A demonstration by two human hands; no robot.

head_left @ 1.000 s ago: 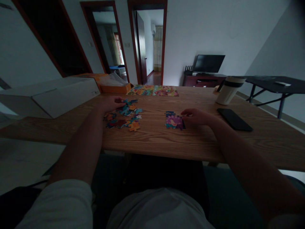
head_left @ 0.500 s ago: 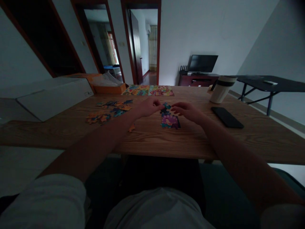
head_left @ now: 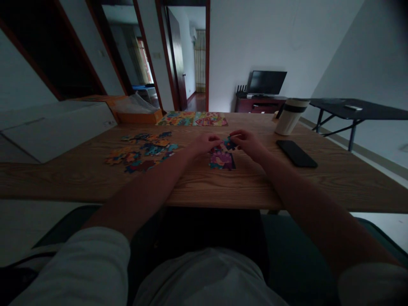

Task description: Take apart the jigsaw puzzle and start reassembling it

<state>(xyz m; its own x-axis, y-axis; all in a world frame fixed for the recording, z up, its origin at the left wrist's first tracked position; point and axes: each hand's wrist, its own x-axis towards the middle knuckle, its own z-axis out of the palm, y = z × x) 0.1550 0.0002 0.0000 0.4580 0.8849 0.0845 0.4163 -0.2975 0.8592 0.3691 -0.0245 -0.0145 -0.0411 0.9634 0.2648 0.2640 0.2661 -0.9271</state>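
Note:
My right hand (head_left: 245, 140) pinches a dark teal jigsaw puzzle piece (head_left: 229, 143) just above the table. Facing it from the left, my left hand (head_left: 208, 143) has its fingers closed at a reddish-pink puzzle piece (head_left: 217, 149), partly hidden under the fingertips. Below both hands lies a small joined block of purple puzzle pieces (head_left: 222, 161), with a pale shape on it. A spread of loose orange, teal and dark puzzle pieces (head_left: 148, 149) lies left of my left forearm.
A colourful picture sheet (head_left: 193, 119) lies at the table's far edge. An orange box (head_left: 138, 117) with plastic in it and a large white box (head_left: 57, 129) stand left. A black phone (head_left: 296, 153) and a cream tumbler (head_left: 291, 117) are at right on the wooden table (head_left: 191, 187).
My right hand has closed on the teal piece, which it was only near before. The left hand now meets a reddish-pink piece. The view has shifted slightly right.

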